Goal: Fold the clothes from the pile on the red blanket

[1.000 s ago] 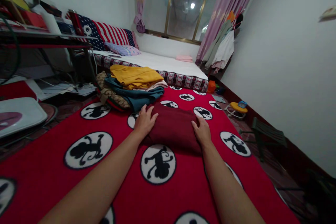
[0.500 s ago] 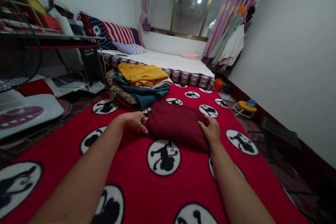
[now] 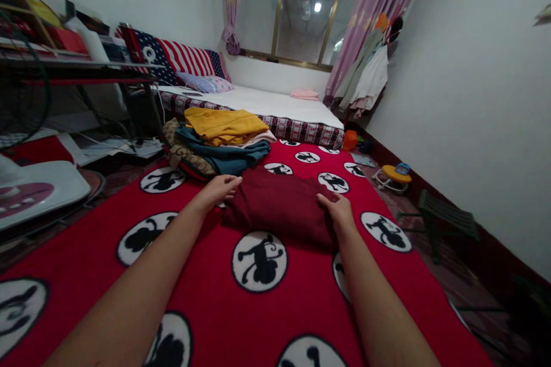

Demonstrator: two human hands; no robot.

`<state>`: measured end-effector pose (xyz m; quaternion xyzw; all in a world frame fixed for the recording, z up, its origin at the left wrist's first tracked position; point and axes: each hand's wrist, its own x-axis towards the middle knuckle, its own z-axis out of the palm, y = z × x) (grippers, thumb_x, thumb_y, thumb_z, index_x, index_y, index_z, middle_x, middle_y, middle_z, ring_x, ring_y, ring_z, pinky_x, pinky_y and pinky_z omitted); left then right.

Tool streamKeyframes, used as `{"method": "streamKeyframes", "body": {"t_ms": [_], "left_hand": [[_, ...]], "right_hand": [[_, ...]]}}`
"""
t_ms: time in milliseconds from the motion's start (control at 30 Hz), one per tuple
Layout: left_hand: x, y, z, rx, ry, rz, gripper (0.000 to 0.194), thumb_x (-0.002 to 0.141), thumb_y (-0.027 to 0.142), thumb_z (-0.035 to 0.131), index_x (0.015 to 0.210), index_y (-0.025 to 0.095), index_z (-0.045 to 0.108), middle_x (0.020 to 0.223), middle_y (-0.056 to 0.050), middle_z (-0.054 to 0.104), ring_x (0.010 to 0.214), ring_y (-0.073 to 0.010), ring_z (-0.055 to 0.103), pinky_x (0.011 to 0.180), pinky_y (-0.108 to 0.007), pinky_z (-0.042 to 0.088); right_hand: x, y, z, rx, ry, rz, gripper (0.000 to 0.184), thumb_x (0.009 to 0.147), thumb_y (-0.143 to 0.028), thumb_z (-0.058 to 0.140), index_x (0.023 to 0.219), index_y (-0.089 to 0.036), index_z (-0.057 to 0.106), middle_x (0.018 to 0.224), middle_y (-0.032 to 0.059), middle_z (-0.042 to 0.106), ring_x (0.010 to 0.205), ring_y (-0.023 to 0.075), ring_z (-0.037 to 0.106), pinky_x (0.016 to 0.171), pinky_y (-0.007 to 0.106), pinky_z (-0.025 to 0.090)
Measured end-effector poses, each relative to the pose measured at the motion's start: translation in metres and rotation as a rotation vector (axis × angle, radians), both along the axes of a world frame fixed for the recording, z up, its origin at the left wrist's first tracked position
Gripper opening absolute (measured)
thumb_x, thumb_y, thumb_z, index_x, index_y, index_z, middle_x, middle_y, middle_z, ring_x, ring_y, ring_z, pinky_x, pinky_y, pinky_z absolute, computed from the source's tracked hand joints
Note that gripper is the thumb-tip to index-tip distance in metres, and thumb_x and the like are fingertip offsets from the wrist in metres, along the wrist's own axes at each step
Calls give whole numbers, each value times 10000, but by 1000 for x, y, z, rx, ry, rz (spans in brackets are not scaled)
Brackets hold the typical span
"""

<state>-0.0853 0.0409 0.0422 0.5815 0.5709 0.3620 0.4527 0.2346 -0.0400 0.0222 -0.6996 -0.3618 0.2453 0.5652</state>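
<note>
A folded maroon garment (image 3: 279, 206) lies on a red blanket (image 3: 210, 292) patterned with black figures in white circles. At its upper left corner my left hand (image 3: 220, 189) is closed, thumb and fingers pinching the cloth edge. My right hand (image 3: 338, 210) grips the right edge of the same garment between thumb and fingers. Just beyond, to the left, stands a pile of clothes: a mustard-yellow piece (image 3: 226, 126) on top, dark teal cloth (image 3: 236, 156) below it, and a brown patterned item (image 3: 189, 157) at its left side.
A bed with a white sheet (image 3: 258, 97) runs along the back under the window. To the left is a cluttered desk (image 3: 86, 63). A yellow-topped stool (image 3: 394, 175) and a dark green folding stool (image 3: 447, 215) stand on the floor at the right.
My left hand has moved from the garment's left side up to its upper left corner, and the left edge now spreads wider. My right hand keeps its hold. The view has shifted slightly.
</note>
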Motion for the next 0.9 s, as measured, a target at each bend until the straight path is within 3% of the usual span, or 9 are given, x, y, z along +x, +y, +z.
{"method": "streamKeyframes", "body": {"t_ms": [133, 233, 333, 400, 533, 600, 667, 767, 900], "left_hand": [[36, -14, 1, 70, -284, 39, 674, 448, 434, 860, 1019, 145, 650, 1047, -122, 712, 938, -253, 666, 772, -309, 519], [43, -23, 4, -72, -511, -5, 630, 390, 376, 894, 932, 137, 677, 966, -116, 736, 868, -254, 686, 802, -342, 529], [38, -27, 15, -177, -572, -31, 569, 328, 272, 906, 828, 120, 682, 830, -93, 742, 759, -246, 687, 778, -359, 538], [39, -28, 28, -55, -624, -33, 555, 344, 235, 891, 844, 126, 676, 808, -57, 738, 750, -232, 682, 777, -353, 539], [48, -30, 64, 482, -756, -49, 575, 465, 207, 834, 1010, 178, 653, 1010, -9, 720, 962, -218, 657, 864, -303, 516], [48, -28, 71, 612, -741, -97, 564, 513, 196, 801, 1052, 190, 634, 1053, -12, 704, 1022, -224, 637, 868, -287, 512], [40, -23, 64, 562, -685, -160, 571, 534, 182, 766, 1083, 197, 607, 995, -20, 709, 959, -219, 655, 798, -282, 529], [17, -12, 36, 261, -470, -311, 531, 515, 143, 667, 1043, 183, 622, 836, -22, 717, 768, -195, 667, 657, -271, 524], [-4, 0, 12, -12, -84, -433, 305, 480, 154, 498, 719, 152, 688, 612, -30, 683, 587, -170, 622, 584, -259, 477]], "right_hand": [[-18, -7, 17, -34, 400, 131, 255, 549, -199, 803, 773, -170, 684, 756, 53, 745, 717, 223, 698, 665, 317, 569], [-19, -15, 31, -85, 478, 205, 212, 550, -152, 768, 748, -165, 693, 727, 42, 743, 653, 195, 691, 632, 288, 561], [-14, -20, 46, -82, 435, 303, 247, 498, -121, 750, 737, -156, 695, 685, 24, 730, 592, 176, 664, 602, 275, 538], [-14, -20, 58, 52, 389, 302, 300, 453, -106, 756, 741, -158, 694, 690, 9, 727, 609, 174, 659, 635, 283, 537], [-18, -19, 78, 616, 247, 152, 416, 522, -175, 758, 931, -225, 703, 932, -18, 742, 867, 188, 677, 817, 326, 532], [-14, -20, 79, 699, 149, 163, 343, 598, -221, 724, 940, -247, 711, 971, -17, 738, 929, 192, 667, 833, 331, 524], [-2, -23, 72, 539, 89, 264, 240, 606, -228, 691, 843, -233, 730, 902, 5, 746, 894, 213, 675, 783, 338, 529], [24, -28, 54, 201, 25, 378, 185, 529, -191, 640, 690, -198, 733, 843, 49, 752, 900, 262, 679, 775, 361, 520], [41, -26, 41, 147, -54, 148, 207, 531, -233, 567, 649, -191, 732, 796, 62, 751, 919, 264, 671, 842, 377, 489]]}}
